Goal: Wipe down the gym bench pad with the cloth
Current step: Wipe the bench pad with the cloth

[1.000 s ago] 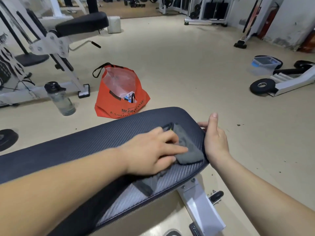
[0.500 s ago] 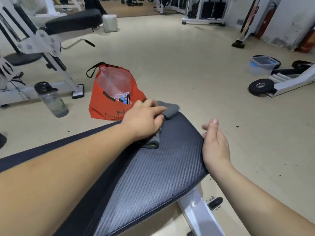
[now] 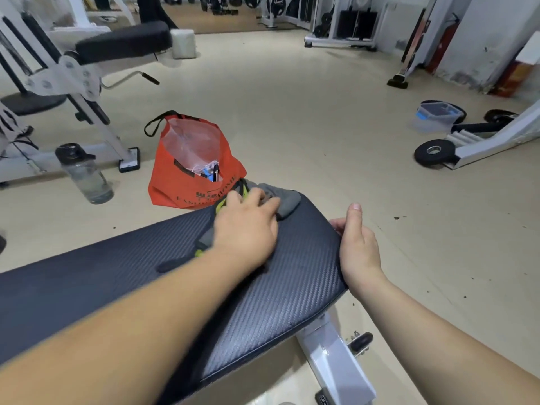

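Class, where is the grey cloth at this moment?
In the head view, the cloth lies at the far edge of the bench pad, under the left hand, with the orange bag just beyond it.

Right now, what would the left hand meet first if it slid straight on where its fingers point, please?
Probably the bunched grey cloth ahead of the left hand, then the dark textured bench pad's far edge.

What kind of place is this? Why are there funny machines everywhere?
Most likely a gym. A black bench pad sits right in front, a round weight plate lies on the floor, and another padded machine and racks of weights stand further back.
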The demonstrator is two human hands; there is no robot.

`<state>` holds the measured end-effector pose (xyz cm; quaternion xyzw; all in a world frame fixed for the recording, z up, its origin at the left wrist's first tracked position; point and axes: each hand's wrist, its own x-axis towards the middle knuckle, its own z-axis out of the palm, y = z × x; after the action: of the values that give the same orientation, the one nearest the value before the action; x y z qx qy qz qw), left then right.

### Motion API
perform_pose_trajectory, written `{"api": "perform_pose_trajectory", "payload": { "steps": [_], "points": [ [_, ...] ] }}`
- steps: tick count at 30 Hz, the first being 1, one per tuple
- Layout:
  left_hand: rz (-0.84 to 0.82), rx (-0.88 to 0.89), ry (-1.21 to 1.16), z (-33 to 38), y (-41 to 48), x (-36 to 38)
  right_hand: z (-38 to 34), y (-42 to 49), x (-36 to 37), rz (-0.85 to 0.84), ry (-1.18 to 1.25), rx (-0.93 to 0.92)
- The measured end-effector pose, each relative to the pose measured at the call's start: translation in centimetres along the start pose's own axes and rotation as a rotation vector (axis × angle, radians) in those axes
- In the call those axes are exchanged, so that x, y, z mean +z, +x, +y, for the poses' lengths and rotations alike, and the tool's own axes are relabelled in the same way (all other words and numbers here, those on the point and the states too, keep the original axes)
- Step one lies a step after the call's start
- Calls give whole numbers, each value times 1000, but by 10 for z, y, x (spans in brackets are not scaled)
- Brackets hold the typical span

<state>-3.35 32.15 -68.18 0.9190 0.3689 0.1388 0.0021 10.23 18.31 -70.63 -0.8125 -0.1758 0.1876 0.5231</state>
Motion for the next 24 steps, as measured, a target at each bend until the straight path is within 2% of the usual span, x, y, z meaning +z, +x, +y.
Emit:
{"api": "perform_pose_trajectory", "payload": {
  "steps": [1, 3, 5, 8, 13, 18, 21, 24],
  "points": [
    [5, -35, 31, 19, -6, 1, -2, 1, -1, -3, 0, 7],
    [-4, 4, -10, 52, -18, -3, -8, 4, -8, -22, -2, 40],
    [-5, 123, -69, 68, -36, -2, -18, 4, -14, -55, -47, 69],
    [8, 300, -152, 68, -69, -6, -32, -3, -15, -50, -257, -22],
    [-25, 466, -246, 26, -114, -32, -51, -27, -6, -33, -513, -265],
    [-144, 518, -330, -65, -159, -61, -74, -54, 27, -143, -647, -428],
    [-122, 409, -221, -137, -160, -69, -84, -67, 53, -241, -702, -489],
    [-5, -2, -60, -187, -155, -70, -89, -71, 69, -280, -740, -562]
  ]
}}
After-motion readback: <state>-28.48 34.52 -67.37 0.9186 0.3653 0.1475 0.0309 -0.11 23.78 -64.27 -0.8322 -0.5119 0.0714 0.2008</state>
